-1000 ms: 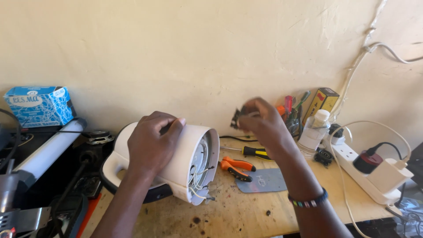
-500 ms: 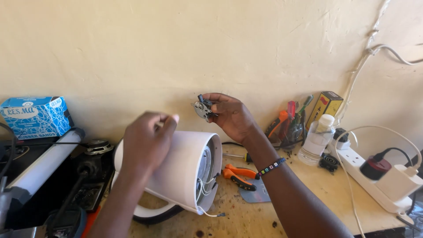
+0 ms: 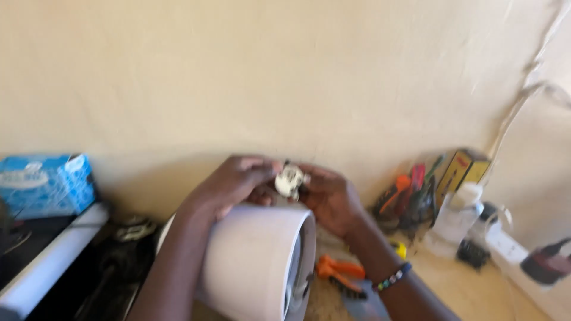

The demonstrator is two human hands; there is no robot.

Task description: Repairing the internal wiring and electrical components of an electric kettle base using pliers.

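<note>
A white cylindrical appliance housing [image 3: 256, 261] lies on its side on the workbench, its open end facing right. Above its top edge both hands meet around a small round white and dark part [image 3: 290, 180]. My left hand [image 3: 235, 184] pinches the part from the left. My right hand [image 3: 330, 199], with a beaded bracelet at the wrist, grips it from the right. The picture is blurred, so finer detail of the part is unclear.
Orange-handled pliers [image 3: 339, 270] lie on the bench right of the housing. Screwdrivers and tools [image 3: 407, 199], a yellow box [image 3: 461, 172], a white bottle [image 3: 455, 217] and a white power strip [image 3: 535, 267] sit at right. A blue tissue box [image 3: 44, 184] stands at left.
My left hand has left the top of the housing and risen to join my right hand on the small part. The view has moved closer and blurred.
</note>
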